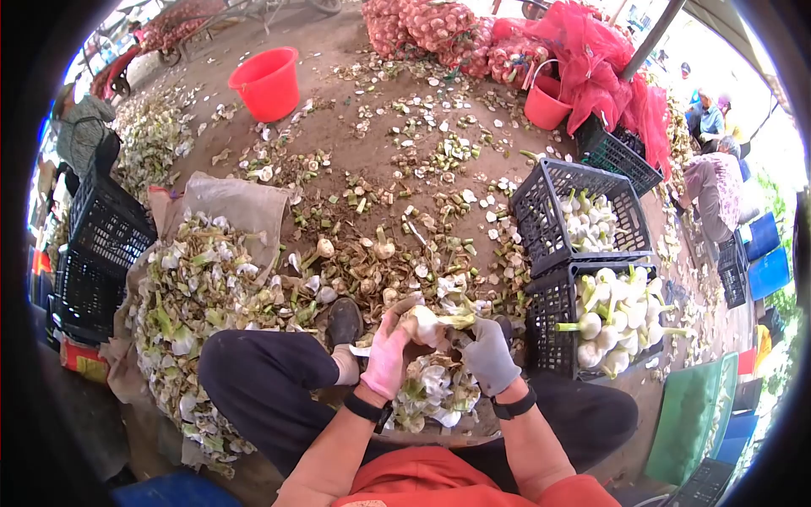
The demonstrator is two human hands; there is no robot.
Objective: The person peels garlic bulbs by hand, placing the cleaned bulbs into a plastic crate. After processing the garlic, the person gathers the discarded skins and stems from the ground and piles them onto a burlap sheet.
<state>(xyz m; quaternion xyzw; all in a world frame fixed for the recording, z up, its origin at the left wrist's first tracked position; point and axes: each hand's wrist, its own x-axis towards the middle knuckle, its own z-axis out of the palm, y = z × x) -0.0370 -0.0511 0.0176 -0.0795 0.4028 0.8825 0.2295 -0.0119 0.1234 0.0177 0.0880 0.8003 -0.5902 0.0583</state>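
Between my knees, my left hand (389, 351), in a pink and white glove, holds a garlic bulb (425, 325) by its side. The bulb's green stem points right, toward my right hand (490, 355), which wears a grey glove with its fingers bent near the stem; whether they grip it is hidden. Loose peelings (435, 390) lie in a heap below both hands. To the right, a black crate (553, 325) holds white bulbs with green stems.
Behind that crate stands another black crate (541, 215) with bulbs. A peelings pile (194, 313) lies on sacking at left. Farther off are a red bucket (269, 89), net sacks (439, 29) and stacked crates (97, 253). Other people sit at both sides.
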